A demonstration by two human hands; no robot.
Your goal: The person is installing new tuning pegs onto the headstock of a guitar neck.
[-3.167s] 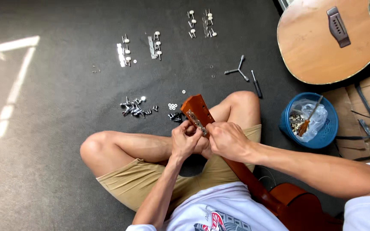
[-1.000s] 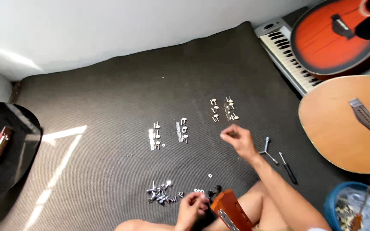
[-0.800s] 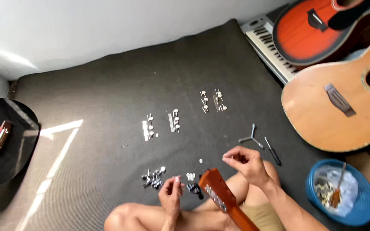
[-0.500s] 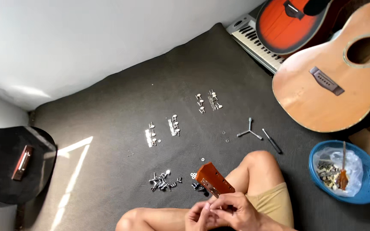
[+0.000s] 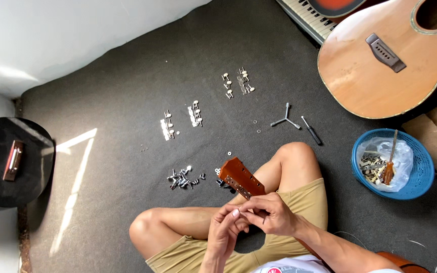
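Two hands meet just behind the reddish-brown wooden guitar headstock (image 5: 241, 178), which rests across the crossed legs within easy reach: the left hand (image 5: 223, 233) and right hand (image 5: 271, 216) pinch something small, too tiny to identify. Right of the headstock, a round blue plastic basket (image 5: 416, 179) holds a clear bag of metal parts (image 5: 375, 164) and an orange-handled tool (image 5: 389, 167).

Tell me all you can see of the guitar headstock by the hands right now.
The headstock is reddish-brown glossy wood, squarish at the end, with a pale strip dotted with holes along its near edge. It slants up-left from the lap, its tip over the dark mat near loose metal parts. The right hand and left hand meet at its base; whether they touch it is unclear.
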